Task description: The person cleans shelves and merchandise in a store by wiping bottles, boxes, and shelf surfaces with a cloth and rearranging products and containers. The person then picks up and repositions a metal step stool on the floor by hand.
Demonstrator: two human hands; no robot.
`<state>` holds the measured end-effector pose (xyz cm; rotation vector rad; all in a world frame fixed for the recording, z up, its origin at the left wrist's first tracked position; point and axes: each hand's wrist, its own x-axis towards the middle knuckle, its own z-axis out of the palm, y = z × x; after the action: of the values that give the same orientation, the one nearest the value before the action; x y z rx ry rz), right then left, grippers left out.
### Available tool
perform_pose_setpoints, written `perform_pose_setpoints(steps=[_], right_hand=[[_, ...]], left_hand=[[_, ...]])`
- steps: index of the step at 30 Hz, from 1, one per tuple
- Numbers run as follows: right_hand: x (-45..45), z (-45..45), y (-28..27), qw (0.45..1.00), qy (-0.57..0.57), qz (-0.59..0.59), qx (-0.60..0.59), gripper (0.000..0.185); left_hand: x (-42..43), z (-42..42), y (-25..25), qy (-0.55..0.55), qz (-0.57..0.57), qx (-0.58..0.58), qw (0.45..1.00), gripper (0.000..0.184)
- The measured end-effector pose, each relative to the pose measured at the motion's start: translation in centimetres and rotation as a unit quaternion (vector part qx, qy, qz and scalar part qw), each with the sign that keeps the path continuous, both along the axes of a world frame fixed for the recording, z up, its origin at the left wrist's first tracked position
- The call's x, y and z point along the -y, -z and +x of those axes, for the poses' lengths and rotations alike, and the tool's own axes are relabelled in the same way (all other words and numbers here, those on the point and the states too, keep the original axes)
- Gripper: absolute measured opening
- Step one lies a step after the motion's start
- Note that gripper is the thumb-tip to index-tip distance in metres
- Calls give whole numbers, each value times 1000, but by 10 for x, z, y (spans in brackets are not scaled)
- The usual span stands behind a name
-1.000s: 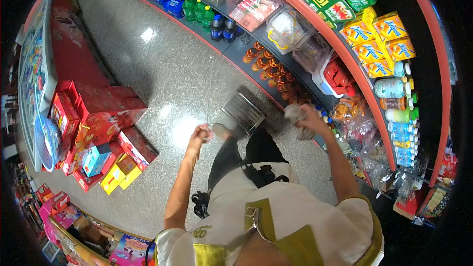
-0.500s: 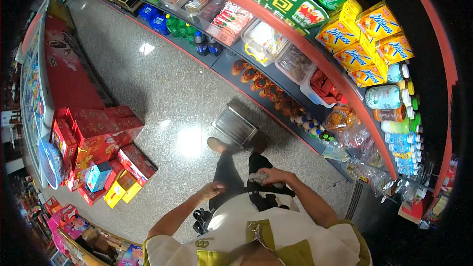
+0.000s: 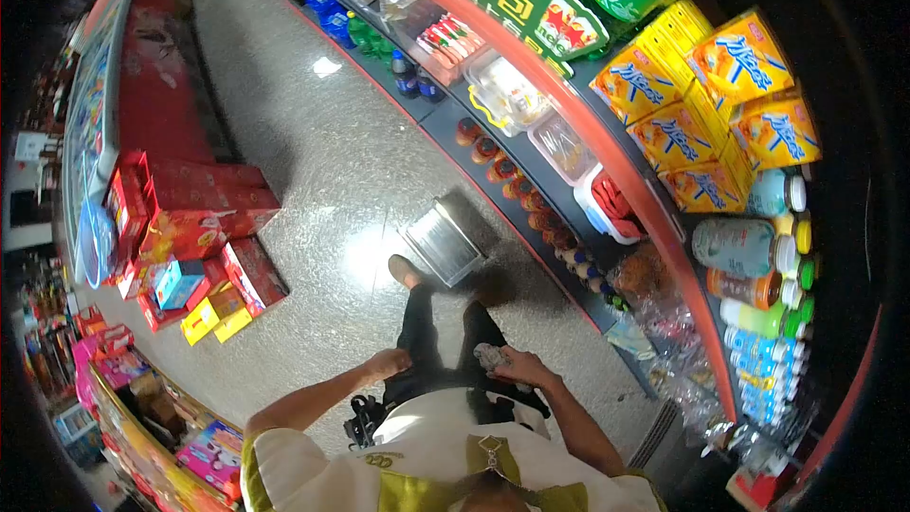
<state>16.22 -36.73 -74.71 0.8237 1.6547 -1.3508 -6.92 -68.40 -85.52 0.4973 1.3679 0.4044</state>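
Note:
My right hand (image 3: 523, 367) is closed around a crumpled greyish-white cloth (image 3: 489, 356), which bulges out at the thumb side in front of my thigh. My left hand (image 3: 387, 362) hangs by the other thigh with its fingers curled in, and nothing shows in it. Ahead of my feet a silvery metal box-shaped stool (image 3: 443, 243) stands on the shiny floor (image 3: 313, 199). My left shoe (image 3: 402, 270) is right beside it.
To the right, shelves carry yellow drink cartons (image 3: 664, 133), bottles (image 3: 735, 246) and plastic tubs (image 3: 564, 147). Red cartons (image 3: 204, 199) are stacked on the left by a counter. A long red shelf edge (image 3: 569, 95) curves along the right side.
I have stepped forward, my left foot now close to the metal stool. Both hands swing slightly left in view, the cloth still in my right hand. The right-hand shelves appear nearer.

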Motion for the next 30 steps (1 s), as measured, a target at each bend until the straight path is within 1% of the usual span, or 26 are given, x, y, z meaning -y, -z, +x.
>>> perform_pose_setpoints(steps=[1,2,3,4,6,7,9,11,12,13,14,15,16,17,18,19,21,23,24,25,26,27,28,29,30], right_hand=[[-2,5,4,1000,-12,5,0,72],[-2,8,8,1000,-24,9,0,72],[-5,2,5,999,-32,13,-2,73],[-8,0,0,1000,-6,5,-7,71],[-14,-12,-19,1000,-22,-3,17,70],[-15,-18,-25,999,-30,-3,31,70],[-18,-20,-21,999,-24,-7,38,68],[-18,-28,-21,999,-14,5,43,67],[-19,-42,-36,998,2,-1,61,65],[-16,-45,-31,998,17,-3,65,64],[-10,-42,-23,997,34,-4,70,64],[-3,-41,-19,996,50,-6,75,63],[6,-46,-20,995,65,16,75,57],[14,-52,-17,992,85,-13,86,56],[19,-59,-13,989,106,-41,96,56],[26,-60,-12,983,127,-71,109,56],[40,-60,-16,971,166,-76,156,57],[44,-66,-22,957,203,-75,191,57],[43,-69,-30,952,230,-72,191,59],[45,-68,-43,944,256,-71,193,61],[48,-68,-54,935,283,-75,199,63],[55,-67,-61,928,282,-78,230,65],[60,-64,-68,919,283,-80,262,68],[59,-64,-72,911,280,-79,291,71],[54,-69,-79,910,277,-126,282,72]], left_hand=[[-2,4,-22,-18,-38,61,997,33],[-13,0,-76,-36,-74,121,989,37],[-18,-2,-105,-51,-109,181,976,41],[-14,-1,-105,-73,-116,215,967,45],[-1,3,-103,-111,-133,285,943,55],[-6,2,-112,-109,-133,280,944,58],[-21,-11,-123,-103,-128,264,950,63],[-6,-17,-95,-92,-117,282,948,64],[-17,-27,-102,-74,-113,285,949,64],[-21,-40,-105,-56,-110,288,950,64],[-7,-46,-85,-58,-86,305,947,59],[-9,-59,-83,-11,-76,288,955,57],[-17,-69,-82,34,-67,270,960,54],[-19,-79,-84,80,-59,252,962,52],[-18,-90,-88,70,-24,223,972,45],[-23,-97,-74,160,-24,223,961,40],[-7,-101,-52,105,9,237,966,38],[-23,-110,-42,241,91,228,939,38],[-17,-104,-37,196,181,176,948,39],[-20,-108,-49,138,145,186,962,35],[-25,-104,-36,123,129,236,955,32],[-28,-103,-35,109,108,290,945,29],[-31,-108,-39,61,76,334,937,23],[-31,-107,-30,26,64,343,937,23],[-33,-102,-21,39,88,307,947,25]])
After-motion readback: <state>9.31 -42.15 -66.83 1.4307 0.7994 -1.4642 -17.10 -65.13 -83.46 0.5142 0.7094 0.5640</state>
